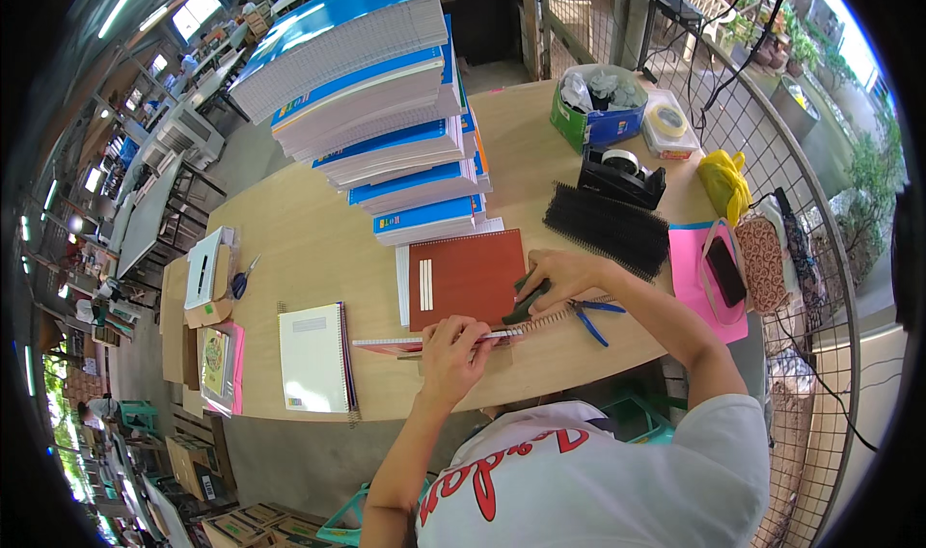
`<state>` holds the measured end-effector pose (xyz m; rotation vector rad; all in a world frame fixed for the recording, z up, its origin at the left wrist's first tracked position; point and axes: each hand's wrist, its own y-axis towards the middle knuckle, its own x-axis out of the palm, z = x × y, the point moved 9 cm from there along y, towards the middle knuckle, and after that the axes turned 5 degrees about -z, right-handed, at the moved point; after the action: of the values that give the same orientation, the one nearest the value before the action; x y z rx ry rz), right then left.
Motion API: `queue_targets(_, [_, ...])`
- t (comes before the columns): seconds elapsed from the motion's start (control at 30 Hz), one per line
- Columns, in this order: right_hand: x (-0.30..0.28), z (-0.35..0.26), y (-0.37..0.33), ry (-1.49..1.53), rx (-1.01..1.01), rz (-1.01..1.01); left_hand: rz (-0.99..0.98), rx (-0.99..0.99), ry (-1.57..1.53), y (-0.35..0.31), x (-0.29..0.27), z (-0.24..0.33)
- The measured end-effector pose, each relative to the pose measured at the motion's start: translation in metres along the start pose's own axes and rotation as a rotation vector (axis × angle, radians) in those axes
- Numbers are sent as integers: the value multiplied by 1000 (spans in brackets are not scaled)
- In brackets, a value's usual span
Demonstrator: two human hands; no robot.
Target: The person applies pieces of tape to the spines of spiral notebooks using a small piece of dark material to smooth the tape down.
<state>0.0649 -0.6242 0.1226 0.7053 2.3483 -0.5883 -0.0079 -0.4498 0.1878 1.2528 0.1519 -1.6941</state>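
My left hand (451, 350) is closed on a thin notebook (381, 343) tilted up on its edge near the table's front. From the notebook's right end sticks out a spiral coil (545, 322). My right hand (561, 276) is wrapped around a dark green-handled hand tool (527, 302), its tip close to the coil; its exact kind is hidden by my fingers. Blue-handled pliers (595, 318) lie on the table beside my right wrist. Just beyond both hands a reddish-brown cover (463, 273) with white strips lies flat over white sheets.
Tall stacks of blue-covered books (424, 220) rise behind. A spiral notebook (313, 360) and scissors (245, 278) lie left. Black coils (608, 228), a tape dispenser (622, 177), a box with plastic bags (598, 109), and a phone (725, 270) on a pink folder (690, 283) stand right.
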Motion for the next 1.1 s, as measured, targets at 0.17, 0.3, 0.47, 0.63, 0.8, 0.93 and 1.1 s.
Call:
queue_targets(0.17, [1, -4, 2, 593, -268, 79, 15, -7, 6, 2, 0, 1])
queue_targets(0.3, [-9, 42, -5, -119, 116, 306, -36, -14, 64, 6, 1, 10])
queue_targets(0.47, [7, -30, -34, -81, -146, 578, 8, -2, 83, 4, 3, 5])
queue_targets(0.63, [34, -83, -52, 124, -11, 746, -7, -31, 24, 5, 3, 5])
queue_targets(0.8, [32, -100, -64, 86, 139, 886, -11, -11, 21, 5, 3, 6])
queue_targets(0.93, [28, -123, -65, -114, 110, 1025, -26, 11, 29, 2, 4, 8])
queue_targets(1.1, [45, -114, -54, -285, 186, 949, -18, 23, -34, 1, 1, 8])
